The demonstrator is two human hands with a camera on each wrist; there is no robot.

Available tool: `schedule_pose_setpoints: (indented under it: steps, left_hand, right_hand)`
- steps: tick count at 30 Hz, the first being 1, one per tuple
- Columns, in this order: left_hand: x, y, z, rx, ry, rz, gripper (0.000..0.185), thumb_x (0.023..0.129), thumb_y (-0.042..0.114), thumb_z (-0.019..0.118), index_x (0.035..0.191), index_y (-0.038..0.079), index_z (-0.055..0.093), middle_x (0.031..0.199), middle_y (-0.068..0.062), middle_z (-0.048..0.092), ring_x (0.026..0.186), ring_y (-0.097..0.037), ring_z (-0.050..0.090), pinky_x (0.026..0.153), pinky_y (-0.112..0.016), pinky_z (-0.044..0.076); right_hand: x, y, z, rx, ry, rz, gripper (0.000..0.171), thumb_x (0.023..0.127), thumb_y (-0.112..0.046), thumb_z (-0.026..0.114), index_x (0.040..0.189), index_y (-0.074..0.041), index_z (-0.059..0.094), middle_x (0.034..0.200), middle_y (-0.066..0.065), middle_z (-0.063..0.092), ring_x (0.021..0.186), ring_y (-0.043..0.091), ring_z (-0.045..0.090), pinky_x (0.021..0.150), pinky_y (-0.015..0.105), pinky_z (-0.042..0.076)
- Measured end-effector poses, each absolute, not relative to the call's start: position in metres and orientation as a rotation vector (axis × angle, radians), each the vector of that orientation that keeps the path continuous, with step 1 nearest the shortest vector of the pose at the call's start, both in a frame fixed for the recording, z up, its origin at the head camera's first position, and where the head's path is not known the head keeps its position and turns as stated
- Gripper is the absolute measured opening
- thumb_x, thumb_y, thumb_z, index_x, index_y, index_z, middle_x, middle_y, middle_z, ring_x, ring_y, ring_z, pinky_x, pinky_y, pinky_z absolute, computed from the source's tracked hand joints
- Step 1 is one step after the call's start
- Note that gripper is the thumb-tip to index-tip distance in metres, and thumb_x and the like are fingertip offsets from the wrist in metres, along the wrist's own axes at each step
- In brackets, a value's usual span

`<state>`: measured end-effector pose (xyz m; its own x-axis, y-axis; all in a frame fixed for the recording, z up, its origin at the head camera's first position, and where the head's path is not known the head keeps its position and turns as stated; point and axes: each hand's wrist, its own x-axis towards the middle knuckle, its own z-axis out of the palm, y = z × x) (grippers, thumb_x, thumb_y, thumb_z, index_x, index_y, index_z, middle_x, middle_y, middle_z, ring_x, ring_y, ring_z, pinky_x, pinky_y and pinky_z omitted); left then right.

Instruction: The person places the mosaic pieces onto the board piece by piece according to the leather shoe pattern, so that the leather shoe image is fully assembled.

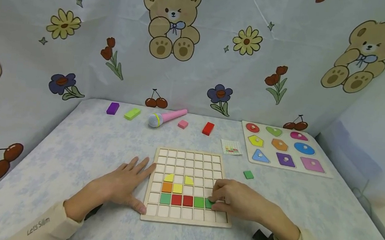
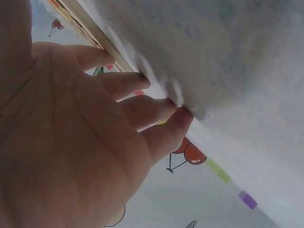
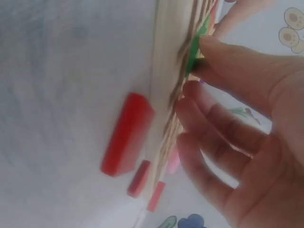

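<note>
A wooden grid board [image 1: 192, 157] lies in the middle of the table. Coloured tiles sit in its lower rows: yellow [image 1: 177, 188], orange [image 1: 166, 187], red [image 1: 182, 200] and green [image 1: 165, 198]. My right hand [image 1: 236, 202] rests over the board's right side and pinches a green tile [image 1: 209, 203] at the end of the bottom coloured row. The right wrist view shows that green tile [image 3: 194, 50] held by my fingertips [image 3: 216, 52] against the board [image 3: 166, 57]. My left hand [image 1: 125, 185] lies flat with straight fingers, its thumb and index finger touching the board's left edge [image 2: 92, 31].
At the back lie a purple block [image 1: 112, 108], a lime block [image 1: 132, 113], a pink toy microphone [image 1: 166, 117], a pink block [image 1: 183, 124] and a red block [image 1: 208, 128]. A pattern card [image 1: 231, 147], a loose green tile [image 1: 248, 174] and a shape puzzle [image 1: 320, 173] are at the right. Cloth walls surround the table.
</note>
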<state>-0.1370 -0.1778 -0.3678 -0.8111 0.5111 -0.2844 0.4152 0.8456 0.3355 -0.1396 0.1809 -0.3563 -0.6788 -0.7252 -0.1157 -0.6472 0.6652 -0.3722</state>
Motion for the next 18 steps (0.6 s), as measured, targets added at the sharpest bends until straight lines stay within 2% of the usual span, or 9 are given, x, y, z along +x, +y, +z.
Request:
schedule_pose_setpoints:
  steps: [7, 12, 18]
  left_hand:
    - [-0.136, -0.178, -0.366, 0.689, 2.65, 0.381, 0.126, 0.069, 0.071, 0.074, 0.162, 0.01, 0.015, 0.167, -0.023, 0.007, 0.151, -0.052, 0.004, 0.115, -0.07, 0.016]
    - [-0.137, -0.178, -0.368, 0.672, 2.65, 0.379, 0.126, 0.068, 0.072, 0.074, 0.162, 0.012, 0.014, 0.167, -0.021, 0.007, 0.152, -0.05, 0.003, 0.116, -0.069, 0.015]
    - [-0.137, -0.178, -0.368, 0.68, 2.649, 0.382, 0.126, 0.068, 0.072, 0.073, 0.162, 0.012, 0.014, 0.167, -0.021, 0.007, 0.152, -0.051, 0.003, 0.116, -0.069, 0.015]
  right_hand:
    - [-0.142, 0.177, -0.356, -1.017, 2.629, -0.454, 0.014, 0.09, -0.029, 0.077, 0.103, -0.024, 0.078, 0.096, -0.016, 0.063, 0.079, 0.004, 0.056, 0.071, 0.02, 0.05]
    - [-0.146, 0.184, -0.352, -1.008, 2.547, -0.482, 0.02, 0.091, -0.03, 0.076, 0.109, -0.025, 0.073, 0.1, -0.016, 0.063, 0.086, 0.005, 0.057, 0.078, 0.023, 0.052]
    - [-0.164, 0.208, -0.346, -0.949, 2.582, -0.547, 0.029, 0.09, -0.03, 0.077, 0.117, -0.021, 0.072, 0.105, -0.012, 0.067, 0.092, 0.009, 0.06, 0.082, 0.029, 0.054]
